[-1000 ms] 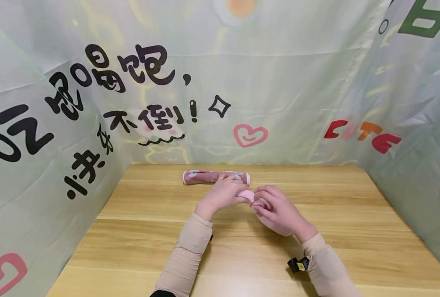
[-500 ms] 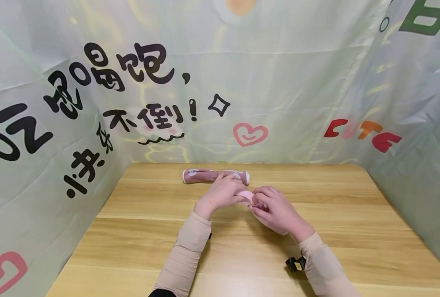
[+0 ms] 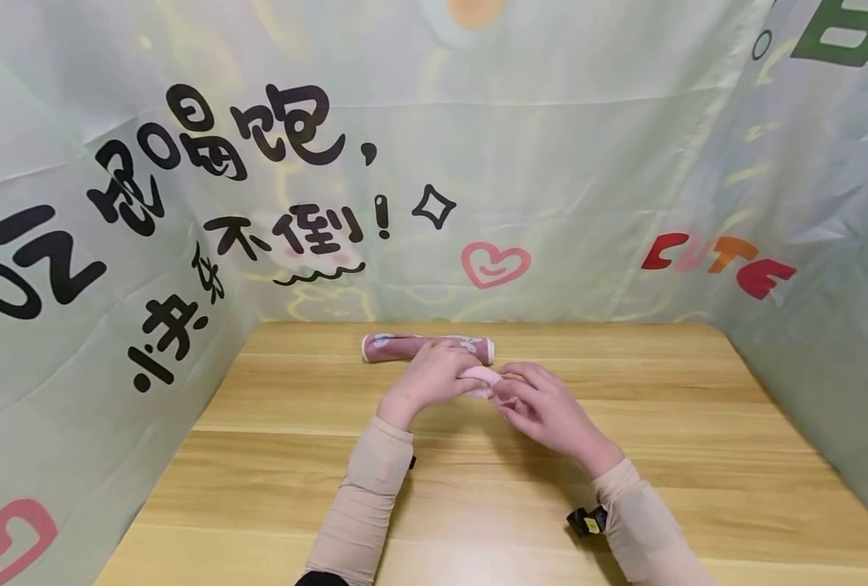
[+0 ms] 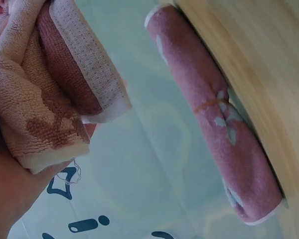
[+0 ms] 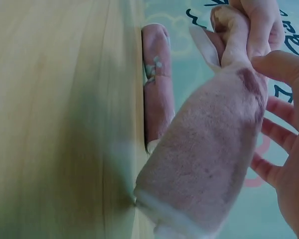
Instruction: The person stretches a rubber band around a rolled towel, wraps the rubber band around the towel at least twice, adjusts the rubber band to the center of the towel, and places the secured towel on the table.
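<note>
Head view: left hand (image 3: 434,376) and right hand (image 3: 544,411) meet mid-table, both gripping small pink towel (image 3: 480,378) between them, just above wooden table (image 3: 478,505). Left-wrist view: left fingers curled around towel's bunched, white-edged end (image 4: 65,99). Right-wrist view: right fingers (image 5: 269,174) cupped loosely round towel's rolled body (image 5: 209,164). Second rolled towel (image 3: 397,347) lies crosswise just behind left hand, near table's far edge. Printed fabric backdrop (image 3: 551,163) walls table on three sides; bare tabletop left, right and near side.
</note>
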The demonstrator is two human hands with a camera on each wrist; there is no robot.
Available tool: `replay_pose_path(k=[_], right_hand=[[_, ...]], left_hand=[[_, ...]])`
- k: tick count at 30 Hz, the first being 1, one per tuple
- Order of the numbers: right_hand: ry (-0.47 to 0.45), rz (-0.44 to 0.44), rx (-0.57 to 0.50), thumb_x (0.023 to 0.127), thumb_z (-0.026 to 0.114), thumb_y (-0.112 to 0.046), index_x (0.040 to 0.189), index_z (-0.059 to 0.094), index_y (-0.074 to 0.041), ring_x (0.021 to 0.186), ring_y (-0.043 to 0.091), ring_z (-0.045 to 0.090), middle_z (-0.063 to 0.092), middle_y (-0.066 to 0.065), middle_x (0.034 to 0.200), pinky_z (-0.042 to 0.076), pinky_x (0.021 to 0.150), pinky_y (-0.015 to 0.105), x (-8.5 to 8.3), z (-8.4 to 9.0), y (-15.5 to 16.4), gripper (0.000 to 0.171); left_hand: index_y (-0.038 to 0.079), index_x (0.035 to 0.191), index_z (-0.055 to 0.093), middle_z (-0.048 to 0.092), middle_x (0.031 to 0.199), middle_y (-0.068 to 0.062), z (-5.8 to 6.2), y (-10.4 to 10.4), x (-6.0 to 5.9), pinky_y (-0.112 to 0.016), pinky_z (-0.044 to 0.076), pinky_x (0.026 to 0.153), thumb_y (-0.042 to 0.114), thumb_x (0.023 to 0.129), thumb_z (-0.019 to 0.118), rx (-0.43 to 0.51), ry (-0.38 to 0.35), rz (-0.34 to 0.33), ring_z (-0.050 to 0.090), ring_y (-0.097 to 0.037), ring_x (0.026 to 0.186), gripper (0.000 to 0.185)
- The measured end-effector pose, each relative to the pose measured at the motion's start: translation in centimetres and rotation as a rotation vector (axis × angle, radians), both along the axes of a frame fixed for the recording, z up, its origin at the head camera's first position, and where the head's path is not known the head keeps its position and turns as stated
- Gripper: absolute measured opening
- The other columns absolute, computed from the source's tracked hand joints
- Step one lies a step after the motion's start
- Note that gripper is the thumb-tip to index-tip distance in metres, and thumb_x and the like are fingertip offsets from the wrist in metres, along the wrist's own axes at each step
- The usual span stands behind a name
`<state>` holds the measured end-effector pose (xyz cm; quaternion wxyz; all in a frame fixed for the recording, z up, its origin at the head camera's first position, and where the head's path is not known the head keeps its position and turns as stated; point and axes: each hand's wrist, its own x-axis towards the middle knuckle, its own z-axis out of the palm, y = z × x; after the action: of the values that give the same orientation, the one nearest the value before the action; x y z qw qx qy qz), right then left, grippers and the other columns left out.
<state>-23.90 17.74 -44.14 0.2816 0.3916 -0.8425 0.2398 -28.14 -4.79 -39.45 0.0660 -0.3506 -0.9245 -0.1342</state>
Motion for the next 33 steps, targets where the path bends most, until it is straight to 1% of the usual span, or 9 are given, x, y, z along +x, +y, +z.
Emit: replay_pose_path(k=[5, 11, 14, 17, 20, 24, 27, 30, 33], right_hand=[[0.045, -0.008, 0.031, 0.075, 0.080, -0.015, 0.099, 0.072, -0.018, 0.113, 0.030, 0.058, 0.064, 0.010, 0.120, 0.049, 0.088, 0.053, -0.1, -0.2, -0.2, 0.026], [-0.008, -0.137, 0.164, 0.082, 0.074, -0.025, 0.102, 0.069, -0.021, 0.119, 0.032, 0.055, 0.061, 0.008, 0.126, 0.050, 0.089, 0.056, 0.5, -0.1, -0.6, 0.021], [0.000, -0.185, 0.219, 0.083, 0.074, -0.025, 0.100, 0.067, -0.022, 0.120, 0.033, 0.055, 0.061, 0.007, 0.127, 0.050, 0.089, 0.056, 0.6, 0.0, -0.9, 0.019], [0.013, -0.192, 0.215, 0.081, 0.076, -0.023, 0.097, 0.066, -0.022, 0.119, 0.034, 0.055, 0.061, 0.006, 0.127, 0.049, 0.089, 0.056, 0.6, -0.2, -1.0, 0.019], [0.005, -0.165, 0.164, 0.078, 0.078, -0.019, 0.099, 0.067, -0.020, 0.118, 0.033, 0.056, 0.061, 0.008, 0.127, 0.048, 0.089, 0.055, 0.5, -0.4, -0.8, 0.023], [-0.003, -0.125, 0.095, 0.074, 0.080, -0.016, 0.104, 0.064, -0.015, 0.116, 0.033, 0.057, 0.060, 0.012, 0.126, 0.048, 0.089, 0.056, 0.3, -0.8, -0.6, 0.034], [-0.001, -0.129, 0.078, 0.072, 0.082, -0.016, 0.105, 0.059, -0.012, 0.111, 0.033, 0.059, 0.059, 0.015, 0.124, 0.049, 0.089, 0.056, 0.1, -1.1, -0.5, 0.041], [-0.012, -0.165, 0.076, 0.071, 0.083, -0.017, 0.108, 0.055, -0.008, 0.097, 0.026, 0.062, 0.061, 0.011, 0.112, 0.049, 0.090, 0.055, 0.0, -1.1, -0.5, 0.048], [-0.028, -0.209, 0.088, 0.071, 0.084, -0.017, 0.110, 0.053, -0.004, 0.084, 0.022, 0.063, 0.062, 0.007, 0.097, 0.050, 0.089, 0.054, 0.0, -1.0, -0.3, 0.052]], left_hand=[[0.027, 0.095, 0.073, 0.072, 0.104, 0.012, 0.0, 0.2, 0.0, -0.051, 0.037, 0.111, 0.057, 0.086, 0.063, -0.013, 0.001, -0.010, 0.056, -0.017, 0.123, 0.033], [0.026, 0.095, 0.073, 0.072, 0.102, 0.010, -0.1, 0.2, -0.1, -0.051, 0.037, 0.111, 0.057, 0.088, 0.061, -0.039, 0.011, -0.009, 0.056, -0.018, 0.123, 0.034], [0.026, 0.094, 0.074, 0.072, 0.101, 0.011, 0.0, 0.3, 0.0, -0.049, 0.037, 0.111, 0.054, 0.090, 0.058, -0.053, 0.013, -0.012, 0.058, -0.016, 0.120, 0.033], [0.025, 0.094, 0.074, 0.072, 0.100, 0.011, 0.1, 0.3, 0.2, -0.046, 0.037, 0.111, 0.051, 0.093, 0.057, -0.056, 0.015, -0.014, 0.059, -0.013, 0.116, 0.031], [0.024, 0.088, 0.073, 0.071, 0.094, 0.011, 0.1, 0.3, 0.2, -0.043, 0.039, 0.110, 0.050, 0.094, 0.057, -0.047, 0.012, -0.012, 0.060, -0.013, 0.112, 0.030], [0.024, 0.081, 0.069, 0.068, 0.087, 0.011, 0.0, 0.2, 0.1, -0.037, 0.048, 0.093, 0.050, 0.093, 0.059, -0.011, -0.004, -0.018, 0.061, -0.011, 0.097, 0.030], [0.023, 0.081, 0.068, 0.064, 0.082, 0.010, 0.0, 0.2, 0.0, -0.030, 0.048, 0.077, 0.047, 0.093, 0.060, 0.017, -0.040, -0.042, 0.057, -0.009, 0.082, 0.028], [0.022, 0.077, 0.065, 0.060, 0.076, 0.009, 0.0, 0.4, 0.0, -0.025, 0.044, 0.069, 0.047, 0.093, 0.061, 0.034, -0.082, -0.061, 0.052, -0.007, 0.071, 0.030], [0.021, 0.077, 0.063, 0.059, 0.074, 0.008, -0.1, 0.6, 0.0, -0.024, 0.043, 0.066, 0.049, 0.092, 0.060, 0.027, -0.104, -0.047, 0.051, -0.007, 0.069, 0.032]])
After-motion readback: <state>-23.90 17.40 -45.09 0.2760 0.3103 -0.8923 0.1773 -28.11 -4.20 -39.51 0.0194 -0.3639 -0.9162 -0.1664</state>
